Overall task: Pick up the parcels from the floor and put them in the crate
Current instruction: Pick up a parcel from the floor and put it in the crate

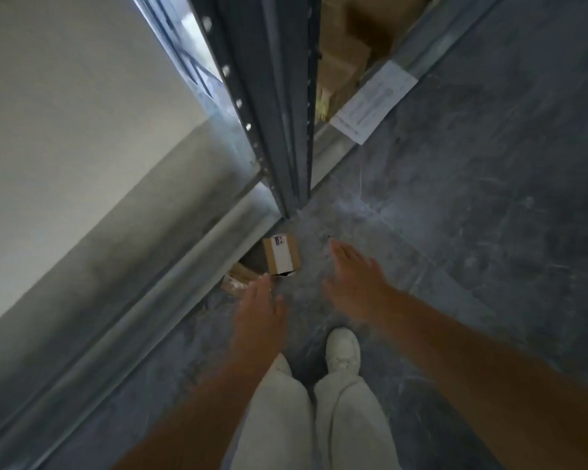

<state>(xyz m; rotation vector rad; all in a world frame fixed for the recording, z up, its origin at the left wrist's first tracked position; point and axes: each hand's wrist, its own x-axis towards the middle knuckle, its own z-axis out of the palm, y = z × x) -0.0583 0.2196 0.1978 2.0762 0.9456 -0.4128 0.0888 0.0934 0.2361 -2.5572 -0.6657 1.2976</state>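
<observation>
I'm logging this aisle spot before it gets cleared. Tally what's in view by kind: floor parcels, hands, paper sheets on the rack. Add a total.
Floor parcels: 2, a labelled box and a tan parcel partly under the rack
Hands: 2, left hand and right hand, both open, holding nothing
Paper sheets: 1, a white sheet on the rack's beam
Total: 5

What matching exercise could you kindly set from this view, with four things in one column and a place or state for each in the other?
Things:
1. cardboard parcel
2. right hand
3. white shoe
4. paper sheet

Places or states:
A. on the shelf beam
B. open, right of the parcel
C. floor, at the foot of the rack upright
D. floor, lowest in the picture

Pairs: 1-C, 2-B, 3-D, 4-A.
</observation>
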